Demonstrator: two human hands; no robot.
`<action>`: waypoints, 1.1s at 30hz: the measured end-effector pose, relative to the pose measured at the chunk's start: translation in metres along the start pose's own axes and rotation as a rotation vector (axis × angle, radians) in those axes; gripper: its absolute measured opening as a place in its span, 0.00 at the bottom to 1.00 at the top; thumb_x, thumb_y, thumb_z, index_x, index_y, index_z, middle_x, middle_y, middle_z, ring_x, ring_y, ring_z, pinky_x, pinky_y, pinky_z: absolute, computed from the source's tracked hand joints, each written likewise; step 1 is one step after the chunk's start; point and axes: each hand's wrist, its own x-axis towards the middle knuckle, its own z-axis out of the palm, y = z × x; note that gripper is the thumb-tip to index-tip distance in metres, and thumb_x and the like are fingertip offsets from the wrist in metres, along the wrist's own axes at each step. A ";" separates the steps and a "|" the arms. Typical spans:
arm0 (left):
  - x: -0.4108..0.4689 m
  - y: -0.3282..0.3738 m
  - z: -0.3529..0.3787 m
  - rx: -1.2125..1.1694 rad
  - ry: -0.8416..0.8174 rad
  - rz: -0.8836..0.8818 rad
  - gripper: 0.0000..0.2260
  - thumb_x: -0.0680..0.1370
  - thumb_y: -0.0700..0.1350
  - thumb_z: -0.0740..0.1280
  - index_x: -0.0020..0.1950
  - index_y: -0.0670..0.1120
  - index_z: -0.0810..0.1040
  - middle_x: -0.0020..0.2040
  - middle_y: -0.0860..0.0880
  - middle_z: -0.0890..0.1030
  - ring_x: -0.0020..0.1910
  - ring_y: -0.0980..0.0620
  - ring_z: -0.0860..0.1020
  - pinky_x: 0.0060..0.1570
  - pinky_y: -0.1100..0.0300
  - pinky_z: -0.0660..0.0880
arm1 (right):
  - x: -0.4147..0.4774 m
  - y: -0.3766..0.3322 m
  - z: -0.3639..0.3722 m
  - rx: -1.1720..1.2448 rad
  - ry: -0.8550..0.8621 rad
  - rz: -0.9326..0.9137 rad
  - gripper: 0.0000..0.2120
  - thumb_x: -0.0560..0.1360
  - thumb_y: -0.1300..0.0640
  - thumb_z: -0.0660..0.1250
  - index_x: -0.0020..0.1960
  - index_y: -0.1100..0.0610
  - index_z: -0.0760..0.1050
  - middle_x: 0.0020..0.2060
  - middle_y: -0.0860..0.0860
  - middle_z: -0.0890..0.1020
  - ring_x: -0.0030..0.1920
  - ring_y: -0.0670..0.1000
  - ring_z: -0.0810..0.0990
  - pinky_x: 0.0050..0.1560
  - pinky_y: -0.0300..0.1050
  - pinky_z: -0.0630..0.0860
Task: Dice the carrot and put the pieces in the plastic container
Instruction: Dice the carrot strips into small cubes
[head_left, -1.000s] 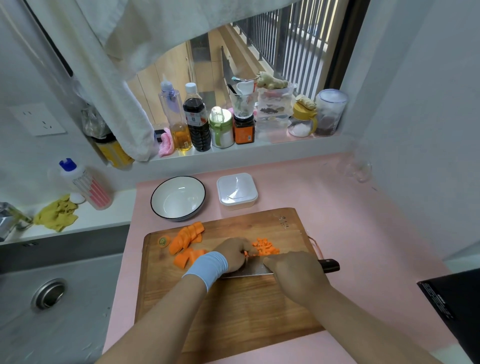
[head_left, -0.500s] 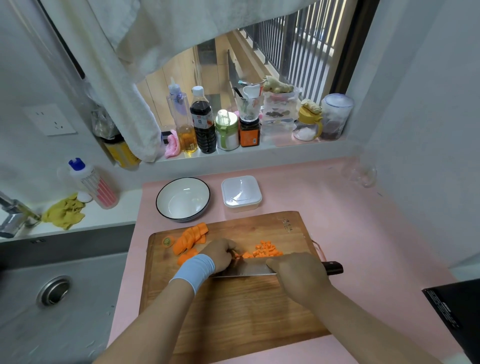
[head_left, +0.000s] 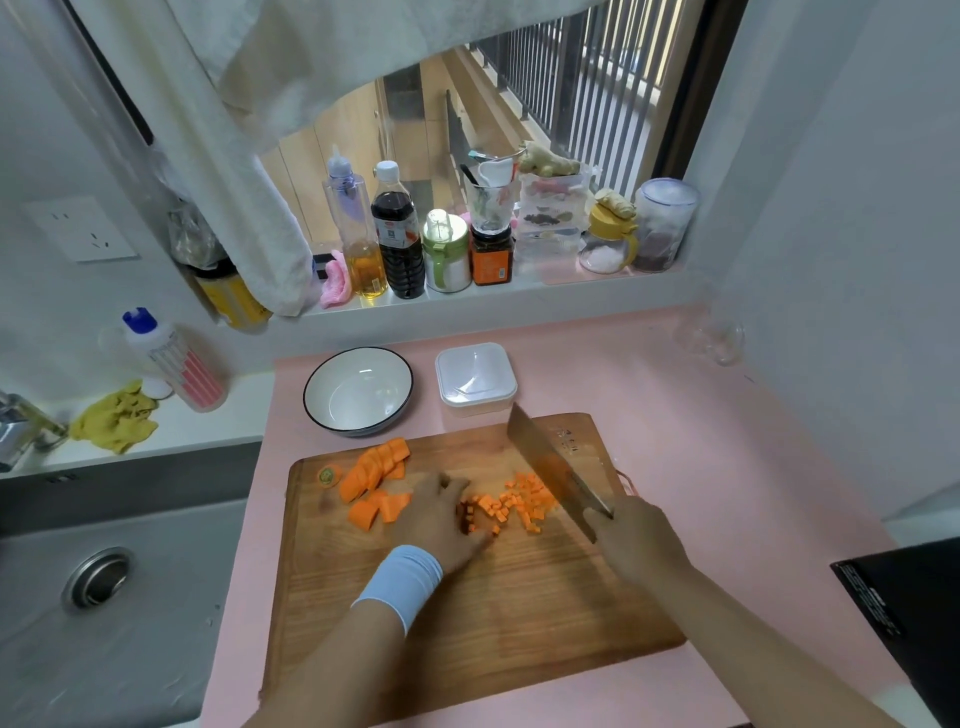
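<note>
**Right hand** (head_left: 641, 543): fingers curled tight round the handle of a broad steel cleaver (head_left: 550, 467). The fist hides the handle. The blade slants up and away from the fist, its tip over the far edge of the rectangular wooden cutting board (head_left: 519, 623). Whether the heel of the blade touches the wood cannot be told.

**Left hand** (head_left: 441, 519), with a pale blue wristband (head_left: 400, 577): it rests on the board just left of the blade, fingers loosely bent, thumb stretched out, holding nothing.

**Small orange carrot dice** (head_left: 514, 504): heaped on the board between the two hands, touching the left hand.

**Thick orange carrot slices** (head_left: 376, 470): stacked left of the left hand. The round carrot stem end (head_left: 328, 475) lies just beyond them.

**White square plastic container** (head_left: 475, 379): off the board on the pink counter (head_left: 701, 441), just beyond the blade tip. A white, dark-rimmed bowl (head_left: 358, 389) stands to its left.
</note>
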 end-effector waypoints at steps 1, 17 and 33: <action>-0.001 0.003 0.005 0.043 -0.024 -0.019 0.34 0.70 0.62 0.71 0.74 0.56 0.65 0.67 0.52 0.66 0.66 0.50 0.70 0.61 0.55 0.74 | 0.000 0.003 0.000 0.003 0.022 0.020 0.13 0.83 0.49 0.58 0.51 0.53 0.79 0.39 0.47 0.80 0.38 0.46 0.80 0.39 0.42 0.78; 0.032 0.029 0.008 -0.253 0.037 0.024 0.15 0.79 0.40 0.65 0.65 0.48 0.78 0.58 0.49 0.76 0.52 0.53 0.76 0.57 0.63 0.70 | 0.003 -0.008 0.011 -0.032 -0.033 -0.021 0.16 0.83 0.48 0.57 0.40 0.49 0.76 0.35 0.47 0.79 0.39 0.48 0.78 0.40 0.44 0.76; -0.007 -0.048 -0.004 0.019 0.309 -0.155 0.17 0.77 0.38 0.62 0.64 0.48 0.78 0.65 0.49 0.74 0.66 0.46 0.67 0.66 0.53 0.61 | -0.021 -0.028 0.027 -0.093 -0.233 -0.088 0.12 0.82 0.47 0.60 0.47 0.51 0.76 0.35 0.45 0.76 0.37 0.46 0.75 0.34 0.42 0.66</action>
